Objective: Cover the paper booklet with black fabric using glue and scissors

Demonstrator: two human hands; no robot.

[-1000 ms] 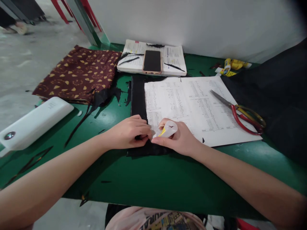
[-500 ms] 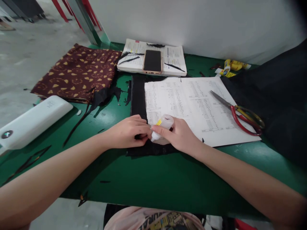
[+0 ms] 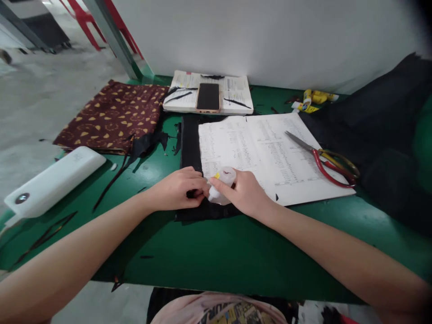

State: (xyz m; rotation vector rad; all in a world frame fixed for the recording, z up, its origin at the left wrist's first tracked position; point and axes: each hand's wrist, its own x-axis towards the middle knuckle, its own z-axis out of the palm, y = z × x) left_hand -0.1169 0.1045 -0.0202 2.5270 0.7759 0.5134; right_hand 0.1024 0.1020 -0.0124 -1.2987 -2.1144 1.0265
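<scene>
Bottle (image 3: 227,174) tilted more steeply than earlier, gripped by right hand (image 3: 249,193). Left hand (image 3: 182,189) curled beside it, hold unclear. Outward: paper (image 3: 246,139), black sheet (image 3: 190,144). Judged: close application; next move calls for steady aim.

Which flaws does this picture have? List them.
Head view: pale glare on the green table, right of the power bank; shadow below the left forearm; red chairs blurred; top right corner dark; print on the paper too soft to read.
</scene>
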